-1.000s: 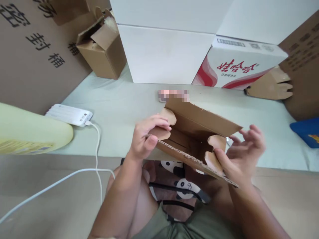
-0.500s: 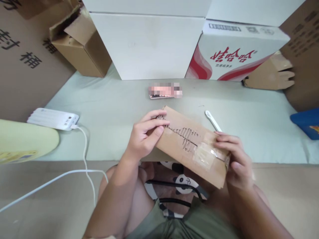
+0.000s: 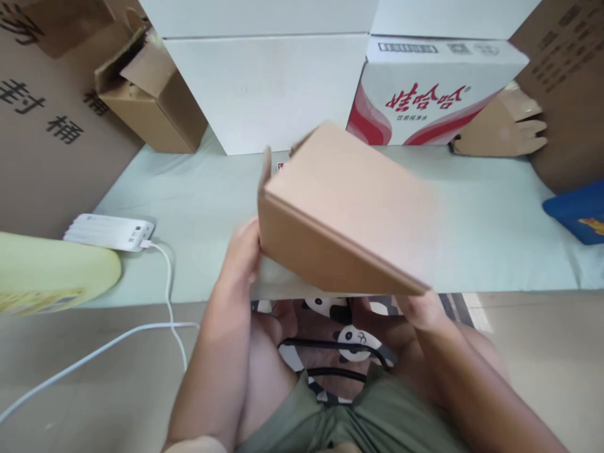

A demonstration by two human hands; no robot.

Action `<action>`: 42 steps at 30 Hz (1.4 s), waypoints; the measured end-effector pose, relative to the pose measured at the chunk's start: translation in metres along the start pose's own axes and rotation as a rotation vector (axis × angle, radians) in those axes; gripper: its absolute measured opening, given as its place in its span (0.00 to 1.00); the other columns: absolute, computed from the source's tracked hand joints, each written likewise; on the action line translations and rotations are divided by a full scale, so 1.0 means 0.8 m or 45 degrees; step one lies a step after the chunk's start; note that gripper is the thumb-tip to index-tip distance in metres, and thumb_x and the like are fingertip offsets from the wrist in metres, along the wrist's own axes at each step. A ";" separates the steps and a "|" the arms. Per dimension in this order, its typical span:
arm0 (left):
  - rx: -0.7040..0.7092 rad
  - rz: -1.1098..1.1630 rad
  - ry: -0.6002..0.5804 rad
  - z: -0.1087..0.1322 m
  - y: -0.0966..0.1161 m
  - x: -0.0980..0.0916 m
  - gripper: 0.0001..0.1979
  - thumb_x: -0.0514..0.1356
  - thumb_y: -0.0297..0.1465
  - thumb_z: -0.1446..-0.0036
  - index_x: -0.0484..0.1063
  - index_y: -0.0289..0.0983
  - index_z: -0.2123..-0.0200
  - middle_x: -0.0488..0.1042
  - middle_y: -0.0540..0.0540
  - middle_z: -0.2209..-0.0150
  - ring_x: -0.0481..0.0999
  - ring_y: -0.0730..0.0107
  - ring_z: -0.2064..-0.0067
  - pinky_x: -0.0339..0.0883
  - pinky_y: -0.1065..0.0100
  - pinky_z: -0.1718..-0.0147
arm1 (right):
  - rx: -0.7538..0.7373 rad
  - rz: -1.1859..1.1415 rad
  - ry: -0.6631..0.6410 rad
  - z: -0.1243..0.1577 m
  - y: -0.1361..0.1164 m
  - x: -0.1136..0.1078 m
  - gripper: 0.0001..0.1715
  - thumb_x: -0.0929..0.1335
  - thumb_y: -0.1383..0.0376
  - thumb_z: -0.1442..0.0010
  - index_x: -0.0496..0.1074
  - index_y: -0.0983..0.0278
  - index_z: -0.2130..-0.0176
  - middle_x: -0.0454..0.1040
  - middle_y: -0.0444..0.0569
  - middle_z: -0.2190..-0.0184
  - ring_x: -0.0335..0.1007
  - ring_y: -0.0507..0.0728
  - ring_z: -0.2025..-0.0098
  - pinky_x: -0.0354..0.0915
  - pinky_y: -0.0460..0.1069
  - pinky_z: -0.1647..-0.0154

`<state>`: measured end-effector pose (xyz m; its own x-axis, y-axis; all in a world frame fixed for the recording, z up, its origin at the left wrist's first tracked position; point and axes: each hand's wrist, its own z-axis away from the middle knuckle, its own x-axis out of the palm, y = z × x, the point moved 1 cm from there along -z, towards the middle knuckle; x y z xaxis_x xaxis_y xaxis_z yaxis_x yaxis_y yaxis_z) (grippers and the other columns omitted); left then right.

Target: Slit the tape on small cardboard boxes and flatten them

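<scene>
In the middle of the frame, a cardboard box (image 3: 349, 207) is held tilted over the pale green cloth (image 3: 486, 220). The left hand (image 3: 245, 248) is clamped on its left end, the right hand (image 3: 421, 309) on its lower right corner, fingers mostly hidden. A white power bank (image 3: 109, 231) lies at the frame's left.

Small brown cardboard boxes, two: plain tilted box (image 3: 349, 195), open-topped box at rear left (image 3: 151, 123); slotted tan cardboard piece (image 3: 491, 129), one; white carton with red lettering (image 3: 434, 72), one; plain white box panels, three: lower left panel (image 3: 268, 94), upper left panel (image 3: 264, 16), upper right panel (image 3: 448, 16); large printed brown cardboard walls, two: left wall (image 3: 38, 176), right wall (image 3: 570, 88); ribbed white power bank (image 3: 108, 233), one; pale cable runs, two: thin run (image 3: 168, 283), thick run (image 3: 94, 356); yellow-green rounded container (image 3: 56, 267), one; blue container (image 3: 573, 214), one; pale green cloth-covered tabletop (image 3: 491, 233), one.
</scene>
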<state>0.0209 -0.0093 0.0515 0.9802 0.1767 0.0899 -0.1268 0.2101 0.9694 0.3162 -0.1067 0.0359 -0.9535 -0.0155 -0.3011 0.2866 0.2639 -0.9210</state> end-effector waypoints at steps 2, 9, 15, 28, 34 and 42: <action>-0.179 -0.034 -0.225 0.010 -0.010 0.012 0.29 0.61 0.58 0.45 0.80 0.39 0.57 0.84 0.42 0.58 0.82 0.48 0.51 0.77 0.58 0.60 | -0.141 -0.023 -0.004 0.001 -0.001 0.000 0.34 0.66 0.38 0.38 0.74 0.47 0.38 0.61 0.42 0.27 0.55 0.72 0.25 0.58 0.69 0.26; -0.547 -0.245 -1.025 0.040 -0.009 0.032 0.57 0.48 0.80 0.60 0.79 0.37 0.52 0.84 0.34 0.56 0.83 0.47 0.56 0.75 0.57 0.63 | -0.229 -0.060 0.146 0.004 -0.013 -0.022 0.33 0.67 0.43 0.35 0.71 0.45 0.34 0.61 0.41 0.26 0.51 0.70 0.23 0.53 0.68 0.23; -0.682 -0.726 -1.226 0.035 0.009 0.026 0.38 0.62 0.67 0.51 0.81 0.36 0.62 0.85 0.38 0.59 0.81 0.65 0.72 0.58 0.71 0.79 | 0.062 -0.098 0.172 -0.006 -0.024 -0.049 0.21 0.73 0.49 0.37 0.82 0.51 0.48 0.71 0.49 0.32 0.64 0.70 0.28 0.65 0.68 0.29; 0.935 -0.028 -0.103 0.003 0.022 -0.002 0.18 0.70 0.49 0.49 0.80 0.43 0.62 0.82 0.46 0.53 0.81 0.59 0.49 0.76 0.58 0.48 | 0.189 -0.296 -0.053 -0.011 -0.025 -0.005 0.23 0.70 0.46 0.33 0.76 0.49 0.43 0.81 0.48 0.45 0.80 0.61 0.46 0.78 0.56 0.49; 0.953 -0.364 -0.253 0.013 0.017 -0.003 0.08 0.64 0.36 0.40 0.82 0.44 0.58 0.82 0.47 0.46 0.79 0.55 0.42 0.73 0.53 0.40 | 0.184 0.146 0.264 -0.028 0.002 -0.031 0.27 0.62 0.43 0.32 0.78 0.57 0.52 0.81 0.53 0.50 0.78 0.65 0.45 0.72 0.63 0.42; 0.799 -0.202 -0.217 0.015 0.011 0.003 0.16 0.68 0.39 0.43 0.78 0.42 0.52 0.81 0.44 0.44 0.79 0.55 0.41 0.73 0.56 0.39 | 0.687 1.284 0.126 -0.054 0.049 -0.075 0.34 0.64 0.55 0.39 0.74 0.69 0.40 0.77 0.66 0.50 0.74 0.73 0.49 0.68 0.66 0.48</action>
<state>0.0240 -0.0188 0.0634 0.9965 0.0243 -0.0797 0.0829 -0.3875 0.9181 0.3808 -0.0534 0.0284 -0.2635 0.0503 -0.9634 0.9043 -0.3348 -0.2648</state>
